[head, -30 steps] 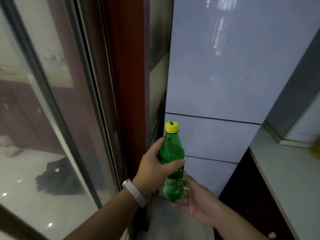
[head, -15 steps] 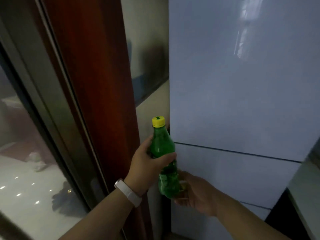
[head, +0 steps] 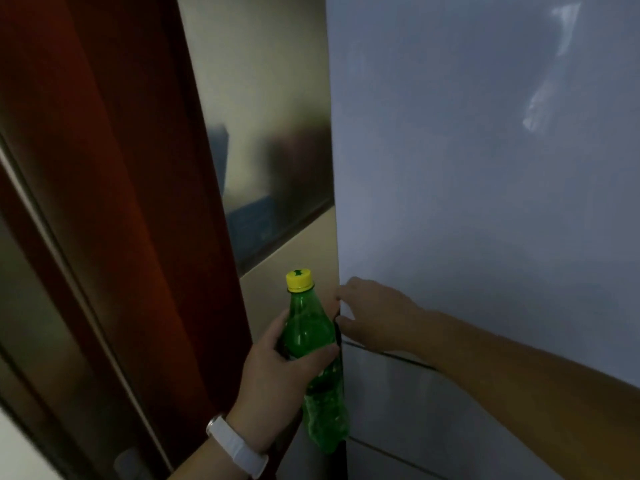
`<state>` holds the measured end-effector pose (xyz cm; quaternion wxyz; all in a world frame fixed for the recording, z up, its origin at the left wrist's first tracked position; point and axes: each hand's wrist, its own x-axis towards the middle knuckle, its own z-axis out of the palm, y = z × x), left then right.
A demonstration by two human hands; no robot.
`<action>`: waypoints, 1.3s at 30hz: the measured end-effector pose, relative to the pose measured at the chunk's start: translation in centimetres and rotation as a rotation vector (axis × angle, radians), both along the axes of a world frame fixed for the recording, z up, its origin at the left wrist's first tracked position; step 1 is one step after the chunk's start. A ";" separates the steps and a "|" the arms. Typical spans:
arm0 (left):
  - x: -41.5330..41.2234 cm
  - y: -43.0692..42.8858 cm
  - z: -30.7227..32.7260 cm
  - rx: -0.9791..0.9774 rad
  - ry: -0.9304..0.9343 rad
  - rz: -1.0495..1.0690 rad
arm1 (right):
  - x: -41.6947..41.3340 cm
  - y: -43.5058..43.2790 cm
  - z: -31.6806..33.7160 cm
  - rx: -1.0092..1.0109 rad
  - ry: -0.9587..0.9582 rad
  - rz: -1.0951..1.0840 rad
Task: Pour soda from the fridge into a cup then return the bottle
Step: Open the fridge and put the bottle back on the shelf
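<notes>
Green plastic marks the soda bottle (head: 304,330), which is held upright near the bottom centre, just left of the fridge's front corner and outside the fridge. It is closed by a yellow cap (head: 299,280). The bottle is gripped around its upper body by the left hand (head: 277,382), with thumb and fingers wrapped around it. A white wristband (head: 235,445) is worn on that wrist. The right hand (head: 377,317) is laid against the left edge of the pale upper door (head: 467,168), just right of the bottle; its fingers (head: 346,289) are bent round that edge, with the tips hidden behind it. The upper door is seen closed, and a dark seam separates it from the lower door (head: 415,410). To the left, the fridge's glossy beige side panel (head: 277,98) is bordered by a red-brown wooden frame (head: 138,202).
</notes>
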<state>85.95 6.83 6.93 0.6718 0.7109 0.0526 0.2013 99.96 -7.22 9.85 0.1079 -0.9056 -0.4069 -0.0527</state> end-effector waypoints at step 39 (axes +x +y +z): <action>-6.1 1.0 2.6 -0.086 0.014 0.178 | -2.9 3.9 0.1 -0.731 -0.981 0.202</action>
